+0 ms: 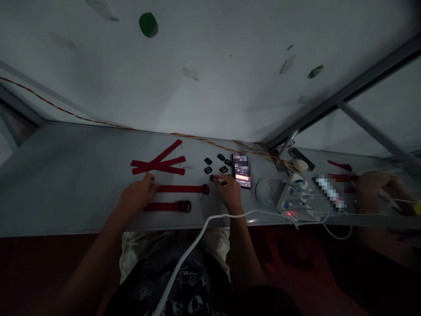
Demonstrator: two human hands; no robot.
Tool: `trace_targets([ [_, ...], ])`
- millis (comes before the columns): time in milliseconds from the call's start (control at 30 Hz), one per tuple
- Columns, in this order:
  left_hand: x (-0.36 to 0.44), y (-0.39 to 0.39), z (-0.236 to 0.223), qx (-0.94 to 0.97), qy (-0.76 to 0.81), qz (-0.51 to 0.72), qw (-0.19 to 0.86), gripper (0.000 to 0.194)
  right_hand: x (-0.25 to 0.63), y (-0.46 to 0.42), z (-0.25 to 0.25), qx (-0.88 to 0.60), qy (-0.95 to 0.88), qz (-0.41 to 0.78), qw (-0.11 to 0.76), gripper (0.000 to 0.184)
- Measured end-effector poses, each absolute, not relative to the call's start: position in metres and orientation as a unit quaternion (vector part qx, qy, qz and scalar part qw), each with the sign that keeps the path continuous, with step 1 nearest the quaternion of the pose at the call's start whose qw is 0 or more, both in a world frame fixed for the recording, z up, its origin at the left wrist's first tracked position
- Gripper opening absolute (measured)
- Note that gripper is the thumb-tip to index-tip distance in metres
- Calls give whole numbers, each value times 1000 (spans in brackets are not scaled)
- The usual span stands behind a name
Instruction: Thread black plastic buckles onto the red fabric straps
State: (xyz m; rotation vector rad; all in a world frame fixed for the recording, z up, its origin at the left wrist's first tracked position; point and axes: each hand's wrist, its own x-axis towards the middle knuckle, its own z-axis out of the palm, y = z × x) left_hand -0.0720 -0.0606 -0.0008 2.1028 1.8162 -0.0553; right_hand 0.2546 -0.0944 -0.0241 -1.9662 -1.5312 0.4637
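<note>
Dim light falls on the grey bench (pixel 82 175). The right hand (pixel 230 191) has its fingers together on a small black buckle (pixel 212 178), left of the phone (pixel 243 173); it looks light and stiff, best pinched by its rim. The left hand (pixel 136 195) is at the left end of a red strap (pixel 177 189), farther left of the phone; whether its fingers clamp it, I cannot tell. The strap looks soft, easiest held flat near an end.
</note>
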Motion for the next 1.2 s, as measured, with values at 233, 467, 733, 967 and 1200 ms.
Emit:
trace_targets([
  [233,-79,-72,14,740,622,126,223,33,263,-69,-17,-761,-597,190,167,21],
  [467,-64,-88,28,656,540,288,443,47,192,-85,13,-595,-651,265,390,9],
  [733,-73,-87,8,462,532,389,594,61,116,-78,10,-443,-754,307,376,20],
  [967,-97,-86,-11,447,588,443,508,61,108,-54,-14,-483,-827,234,170,37],
  [1200,-109,-91,-17,371,575,447,576,55,105,-44,-11,-422,-817,341,194,13],
])
